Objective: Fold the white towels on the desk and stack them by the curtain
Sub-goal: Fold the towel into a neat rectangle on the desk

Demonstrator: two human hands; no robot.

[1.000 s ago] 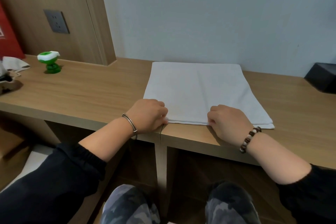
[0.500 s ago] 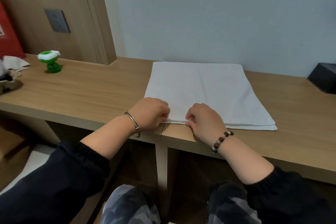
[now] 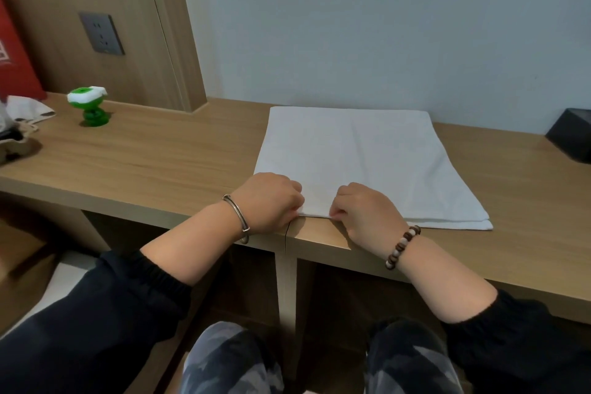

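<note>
A white towel (image 3: 361, 163) lies flat on the wooden desk (image 3: 153, 163), folded into layers, its far edge against the pale wall. My left hand (image 3: 268, 201) grips the towel's near left corner with curled fingers. My right hand (image 3: 364, 211) pinches the near edge just to the right of it, close to the left hand. Both hands sit at the desk's front edge. No curtain is in view.
A green and white toy (image 3: 91, 107) stands at the back left of the desk, near a wall socket (image 3: 101, 33). Crumpled white cloth (image 3: 27, 109) and a red bag (image 3: 12, 54) are at the far left. A black box (image 3: 571, 134) sits at the right edge.
My right hand has slid left along the towel's near edge, from its right half to close beside my left hand. My left hand has stayed on the corner.
</note>
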